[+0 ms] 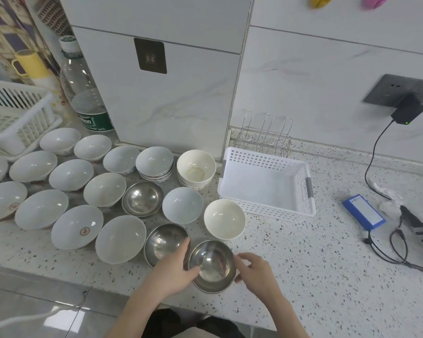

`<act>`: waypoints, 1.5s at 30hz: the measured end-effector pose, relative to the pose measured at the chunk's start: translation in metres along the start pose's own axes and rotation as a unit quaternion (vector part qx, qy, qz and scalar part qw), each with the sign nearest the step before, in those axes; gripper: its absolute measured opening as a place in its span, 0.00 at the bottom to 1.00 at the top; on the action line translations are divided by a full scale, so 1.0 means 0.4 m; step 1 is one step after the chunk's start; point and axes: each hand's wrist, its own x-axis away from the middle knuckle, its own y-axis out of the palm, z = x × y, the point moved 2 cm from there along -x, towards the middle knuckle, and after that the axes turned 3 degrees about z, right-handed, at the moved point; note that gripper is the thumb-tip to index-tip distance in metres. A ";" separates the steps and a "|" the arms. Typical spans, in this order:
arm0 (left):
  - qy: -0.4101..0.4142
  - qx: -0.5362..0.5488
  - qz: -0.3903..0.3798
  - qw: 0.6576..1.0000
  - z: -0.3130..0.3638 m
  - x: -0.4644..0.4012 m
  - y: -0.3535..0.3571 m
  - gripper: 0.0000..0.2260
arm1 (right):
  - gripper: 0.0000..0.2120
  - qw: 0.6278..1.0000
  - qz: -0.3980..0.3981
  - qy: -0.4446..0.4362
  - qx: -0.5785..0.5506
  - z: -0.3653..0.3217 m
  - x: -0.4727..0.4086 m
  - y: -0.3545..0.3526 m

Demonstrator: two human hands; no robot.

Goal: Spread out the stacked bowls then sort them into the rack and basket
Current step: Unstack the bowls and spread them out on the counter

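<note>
Holding a steel bowl (211,265) at the near edge of the bench (303,264) right now, both of us... well, both hands on it. Our left hand (174,269) has its thumb hooked over the rim on one side, and our right hand (252,267) pinches the opposite rim with curled fingers. Another steel bowl (165,242) sits just beside it, touching or nearly so.

Handling-wise, we'd guess this one is light, stiff and pretty slick, so the rim is the place to grab; the polished sides would probably slide. No worries about dropping it, unlike the white ceramic bowls (120,237) spread over the left of the bench, which look heavier and chippable.

A few stacks look not yet separated, like the one at the back (154,164). The white basket (266,181) and wire rack (266,135) are both still without bowls, well apart from our hands.
</note>
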 end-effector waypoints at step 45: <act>0.038 0.413 0.037 0.909 0.073 -0.398 -0.396 0.21 | 0.11 0.981 0.174 0.025 -0.086 -0.318 -0.159 0.023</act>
